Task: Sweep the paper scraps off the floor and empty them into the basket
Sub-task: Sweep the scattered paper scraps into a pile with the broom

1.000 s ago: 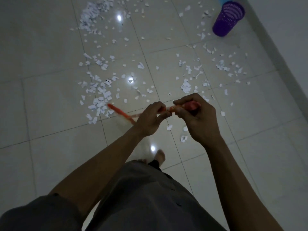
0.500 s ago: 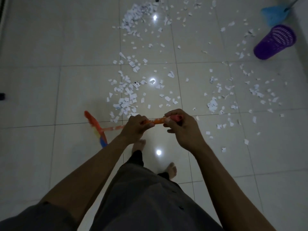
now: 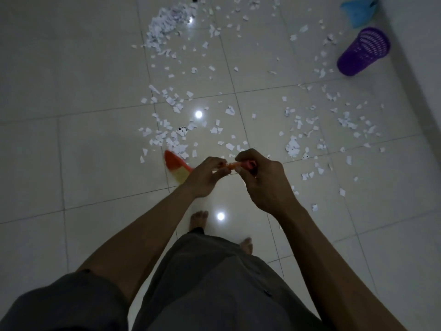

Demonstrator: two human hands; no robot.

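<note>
1. Sweeping step in hand: both hands clenched round an orange broom handle (image 3: 232, 165), left hand (image 3: 207, 176) lower on it, right hand (image 3: 260, 177) at the top end over a pinkish cap.
2. Broom head (image 3: 177, 166), orange and yellow, blurred, sits at 9 o'clock of the hands, touching the near edge of a scrap cluster.
3. Paper scraps (image 3: 167, 27) spread wide from 10 to 3 o'clock; densest heap far at 11 o'clock, smaller clumps near 2 o'clock. Very little looks gathered, so my guess is the task is early.
4. Basket (image 3: 362, 52) at 2 o'clock, well apart from the hands, close to the wall; blue dustpan (image 3: 358, 10) just beyond it.
5. Next move probably calls for short strokes drawing scraps into one pile toward 2 o'clock, then fetching the dustpan.
6. Materials: scraps thin, white, torn, irregular, light enough to scatter; floor (image 3: 71, 68) glossy pale tile with dark grout lines and lamp glints; basket purple perforated plastic, tapered, round.
7. Bare feet behind the hands.
</note>
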